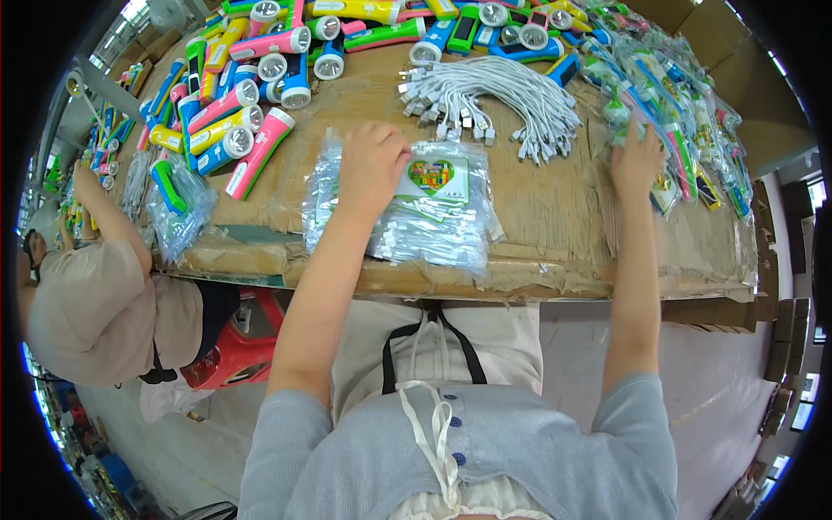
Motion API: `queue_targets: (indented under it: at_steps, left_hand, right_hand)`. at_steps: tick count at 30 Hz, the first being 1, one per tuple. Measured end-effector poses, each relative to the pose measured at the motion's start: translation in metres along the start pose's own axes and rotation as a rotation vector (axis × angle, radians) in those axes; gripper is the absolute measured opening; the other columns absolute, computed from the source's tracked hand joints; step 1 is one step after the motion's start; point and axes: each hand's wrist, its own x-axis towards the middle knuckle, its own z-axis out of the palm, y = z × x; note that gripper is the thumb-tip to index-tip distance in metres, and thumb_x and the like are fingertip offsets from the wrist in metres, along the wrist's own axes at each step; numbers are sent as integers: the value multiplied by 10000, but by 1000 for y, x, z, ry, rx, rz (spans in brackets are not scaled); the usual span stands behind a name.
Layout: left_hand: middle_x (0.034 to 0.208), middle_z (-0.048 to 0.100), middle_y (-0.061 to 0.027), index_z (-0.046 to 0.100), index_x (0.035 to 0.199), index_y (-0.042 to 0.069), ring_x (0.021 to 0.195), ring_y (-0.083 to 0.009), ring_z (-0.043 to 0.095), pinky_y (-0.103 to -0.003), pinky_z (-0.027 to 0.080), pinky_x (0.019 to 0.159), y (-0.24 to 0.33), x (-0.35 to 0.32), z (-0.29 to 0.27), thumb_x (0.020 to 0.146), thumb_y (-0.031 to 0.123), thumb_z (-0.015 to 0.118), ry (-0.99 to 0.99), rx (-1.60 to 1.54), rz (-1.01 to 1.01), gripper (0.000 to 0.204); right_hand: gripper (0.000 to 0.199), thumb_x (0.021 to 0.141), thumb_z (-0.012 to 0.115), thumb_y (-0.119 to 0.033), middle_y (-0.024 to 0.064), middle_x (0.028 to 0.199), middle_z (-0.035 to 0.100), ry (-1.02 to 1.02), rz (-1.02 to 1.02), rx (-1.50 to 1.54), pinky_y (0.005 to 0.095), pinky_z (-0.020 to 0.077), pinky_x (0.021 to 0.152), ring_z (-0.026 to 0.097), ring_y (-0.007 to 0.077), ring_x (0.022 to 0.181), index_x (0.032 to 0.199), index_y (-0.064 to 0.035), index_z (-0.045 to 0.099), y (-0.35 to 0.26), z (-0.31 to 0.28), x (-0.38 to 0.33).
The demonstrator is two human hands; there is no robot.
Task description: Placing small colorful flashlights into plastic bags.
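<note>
A stack of clear plastic bags (433,230) lies in front of me, with a white-and-green card (438,179) bearing a colourful heart showing near its top. My left hand (373,169) rests over the stack's upper part, its fingers bent and drawn together; whatever is between the fingertips is hidden. Off to the right, my right hand (637,163) reaches the near edge of a heap of bagged flashlights (693,130). Its fingers touch the bags there, but they are slightly blurred and partly lost against the plastic. Between the hands, farther back, lies a bundle of white cables (503,95).
Many loose coloured flashlights (260,95) cover the table's far left. A flashlight in clear plastic (178,204) lies near the left edge. Worn cardboard (555,217) covers the tabletop. A co-worker (104,286) sits at left beside a red stool (243,342). Cardboard boxes (784,334) stand at right.
</note>
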Motion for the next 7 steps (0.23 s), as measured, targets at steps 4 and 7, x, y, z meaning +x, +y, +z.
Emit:
queue_targets:
  at_steps: [4, 7]
  left_hand:
    - [764, 580, -30, 590, 714, 97, 798, -236, 550, -380, 377, 721, -7, -12, 0, 681, 94, 694, -3, -8, -39, 109]
    - [785, 598, -34, 608, 754, 107, 832, -241, 555, -384, 380, 736, -7, -11, -2, 700, 102, 688, -26, -58, -83, 97]
  right_hand:
    - [413, 771, 645, -181, 151, 1153, 576, -98, -190, 861, 393, 441, 906, 552, 316, 1060, 1165, -97, 556, -147, -72, 0]
    - [428, 763, 690, -264, 155, 1146, 581, -466, -504, 767, 381, 451, 899, 562, 295, 1062, 1139, -99, 569, -208, -83, -9]
